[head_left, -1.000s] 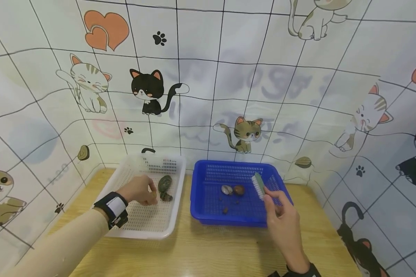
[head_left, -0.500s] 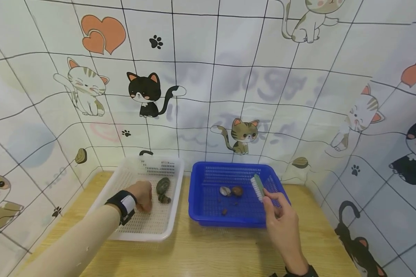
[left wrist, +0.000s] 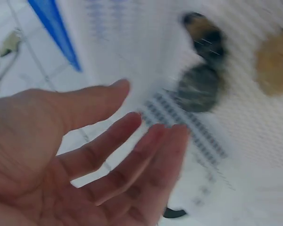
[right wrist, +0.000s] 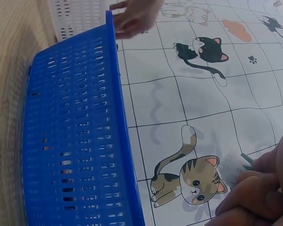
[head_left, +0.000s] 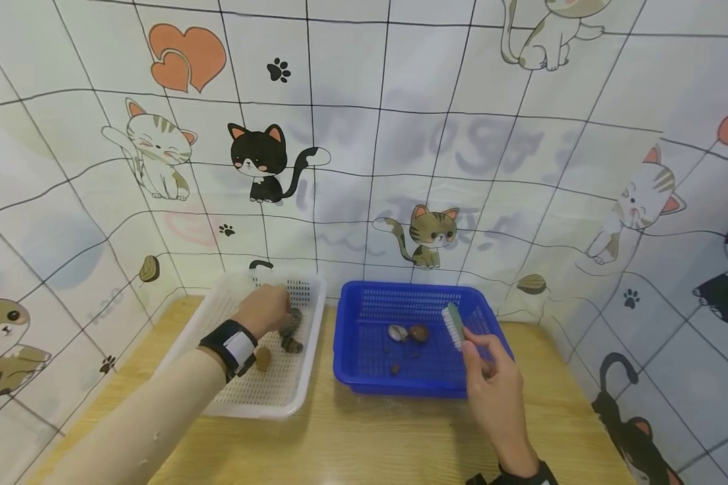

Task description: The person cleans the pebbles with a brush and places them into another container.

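My left hand (head_left: 265,311) is over the white basket (head_left: 306,377), its fingers spread and bare of any object in the left wrist view. Just beyond its fingertips lies a dark green stone (left wrist: 200,88), with a smaller dark-and-tan banded stone (head_left: 291,345) touching it. A rounded tan stone (head_left: 263,359) rests on the basket floor near the wrist. Between thumb and fingers my right hand (head_left: 499,387) pinches a small scrubbing brush (head_left: 452,325) with a green back and white bristles, raised above the blue basket's right side.
The blue basket (head_left: 400,389) stands right of the white one on a wooden table (head_left: 364,444). Inside it are a whitish striped stone (head_left: 397,332), a brown stone (head_left: 419,333) and several small bits. A cat-printed sheet (head_left: 352,155) rises behind and at both sides.
The left hand went down into the white basket and let go of the tan stone, then moved away toward the dark green stone. The right hand keeps the brush in place.
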Motion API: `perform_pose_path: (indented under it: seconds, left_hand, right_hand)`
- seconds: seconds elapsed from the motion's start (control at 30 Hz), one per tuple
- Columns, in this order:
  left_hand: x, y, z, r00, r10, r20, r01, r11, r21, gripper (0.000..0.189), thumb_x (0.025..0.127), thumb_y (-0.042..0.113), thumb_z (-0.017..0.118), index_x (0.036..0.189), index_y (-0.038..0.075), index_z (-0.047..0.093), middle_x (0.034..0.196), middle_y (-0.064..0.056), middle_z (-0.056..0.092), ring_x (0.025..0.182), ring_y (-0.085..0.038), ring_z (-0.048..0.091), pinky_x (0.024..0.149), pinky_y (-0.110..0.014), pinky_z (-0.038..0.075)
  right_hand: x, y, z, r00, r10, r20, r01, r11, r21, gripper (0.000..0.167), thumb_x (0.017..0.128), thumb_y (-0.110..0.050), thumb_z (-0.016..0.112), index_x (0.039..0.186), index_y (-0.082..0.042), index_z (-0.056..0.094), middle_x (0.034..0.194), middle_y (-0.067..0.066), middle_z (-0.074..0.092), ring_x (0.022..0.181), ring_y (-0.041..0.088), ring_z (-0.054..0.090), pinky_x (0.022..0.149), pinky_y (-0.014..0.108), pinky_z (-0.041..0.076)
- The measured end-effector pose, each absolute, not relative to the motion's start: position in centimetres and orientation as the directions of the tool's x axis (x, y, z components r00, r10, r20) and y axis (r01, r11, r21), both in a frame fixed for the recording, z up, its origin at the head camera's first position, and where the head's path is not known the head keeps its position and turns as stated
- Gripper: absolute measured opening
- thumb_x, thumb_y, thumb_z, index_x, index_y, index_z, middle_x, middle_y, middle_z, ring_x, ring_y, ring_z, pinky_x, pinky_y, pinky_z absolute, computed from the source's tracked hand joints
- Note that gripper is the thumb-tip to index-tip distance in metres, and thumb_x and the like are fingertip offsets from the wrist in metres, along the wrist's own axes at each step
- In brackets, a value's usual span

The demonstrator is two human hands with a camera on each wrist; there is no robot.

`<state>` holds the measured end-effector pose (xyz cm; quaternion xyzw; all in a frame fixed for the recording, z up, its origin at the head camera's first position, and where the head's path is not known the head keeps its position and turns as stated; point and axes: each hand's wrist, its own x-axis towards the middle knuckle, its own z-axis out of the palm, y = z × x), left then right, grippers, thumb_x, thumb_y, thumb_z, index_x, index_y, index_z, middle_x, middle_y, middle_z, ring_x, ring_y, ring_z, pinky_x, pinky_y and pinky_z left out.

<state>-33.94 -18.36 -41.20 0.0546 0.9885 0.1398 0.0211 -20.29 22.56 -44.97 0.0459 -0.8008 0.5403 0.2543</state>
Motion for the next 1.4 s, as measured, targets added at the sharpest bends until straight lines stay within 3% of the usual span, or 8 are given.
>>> perform_pose_path:
  seconds: [0.17,0.4,0.53,0.63,0.87,1.1,1.2,1.4]
  left_hand:
    - [-33.2,-14.0,-39.5,-0.972,0.195,0.128,0.227,0.918,0.324,0.019,0.104,0.017,0.085,0.115,0.001,0.085,0.109,-0.015,0.087,0.088,-0.025,0.079,0.078,-0.042,0.070]
    - [-33.3,-7.9,-38.8,-0.930,0.329,0.166,0.367,0.869,0.332,0.017,0.106,0.020,0.087,0.115,0.006,0.084,0.110,-0.011,0.087,0.094,-0.024,0.081,0.082,-0.039,0.073]
    - [-34.1,-4.7,-39.5,-0.912,0.377,0.164,0.409,0.870,0.273,0.018,0.104,0.023,0.089,0.115,0.008,0.085,0.111,-0.008,0.088,0.096,-0.024,0.084,0.082,-0.041,0.075]
    - [-34.4,-2.6,-39.7,-0.905,0.397,0.149,0.424,0.868,0.260,0.017,0.103,0.023,0.091,0.114,0.010,0.086,0.109,-0.006,0.089,0.095,-0.025,0.085,0.081,-0.043,0.075]
    - [-36.6,1.4,-41.6,-0.900,0.429,0.081,0.435,0.870,0.232,0.018,0.104,0.027,0.092,0.115,0.015,0.085,0.112,-0.001,0.087,0.098,-0.020,0.084,0.084,-0.041,0.075]
    - [-37.8,4.8,-43.6,-0.863,0.505,-0.017,0.480,0.829,0.287,0.029,0.102,0.036,0.093,0.091,0.014,0.076,0.080,0.003,0.068,0.069,-0.013,0.060,0.057,-0.032,0.053]
    - [-38.3,6.1,-44.5,-0.838,0.544,-0.038,0.515,0.812,0.275,0.019,0.104,0.028,0.089,0.113,0.011,0.084,0.098,0.000,0.083,0.081,-0.014,0.072,0.068,-0.032,0.065]
    - [-39.4,8.2,-46.3,-0.802,0.566,-0.192,0.546,0.824,0.149,0.072,0.095,0.012,0.097,0.160,0.030,0.072,0.156,-0.002,0.076,0.141,-0.024,0.075,0.110,-0.049,0.071]
  right_hand:
    - [-20.8,22.2,-44.9,-0.856,0.204,0.475,-0.372,0.395,-0.840,0.018,0.119,-0.013,0.069,0.131,-0.004,0.077,0.132,0.027,0.083,0.046,-0.005,0.044,0.034,0.022,0.032]
    - [-21.2,22.0,-44.8,-0.855,0.203,0.477,-0.374,0.396,-0.839,0.019,0.119,-0.014,0.069,0.133,-0.004,0.077,0.143,0.028,0.080,0.042,-0.002,0.036,0.033,0.022,0.030]
    - [-21.0,22.1,-44.8,-0.858,0.210,0.468,-0.361,0.402,-0.841,0.020,0.120,-0.016,0.068,0.135,-0.008,0.079,0.075,0.013,0.074,0.039,-0.003,0.031,0.032,0.023,0.028]
    - [-21.0,22.3,-44.8,-0.856,0.219,0.468,-0.355,0.409,-0.840,0.020,0.121,-0.018,0.067,0.135,-0.011,0.079,0.056,-0.009,0.045,0.038,-0.004,0.028,0.032,0.023,0.028]
    - [-21.2,22.8,-44.6,-0.854,0.254,0.455,-0.322,0.429,-0.844,0.021,0.120,-0.019,0.068,0.136,-0.012,0.080,0.054,-0.013,0.038,0.039,-0.003,0.031,0.033,0.023,0.029]
    - [-21.3,23.6,-44.4,-0.858,0.283,0.428,-0.280,0.441,-0.853,0.025,0.121,-0.022,0.067,0.139,-0.011,0.079,0.058,-0.011,0.043,0.039,0.000,0.034,0.033,0.024,0.031]
    - [-21.4,23.9,-44.4,-0.855,0.287,0.432,-0.288,0.429,-0.856,0.023,0.121,-0.021,0.067,0.138,-0.010,0.079,0.057,-0.012,0.044,0.039,-0.001,0.033,0.033,0.024,0.030]
    - [-21.6,24.2,-44.3,-0.834,0.293,0.468,-0.328,0.418,-0.847,0.021,0.120,-0.016,0.068,0.136,-0.007,0.079,0.055,-0.012,0.041,0.039,-0.002,0.033,0.033,0.023,0.029]
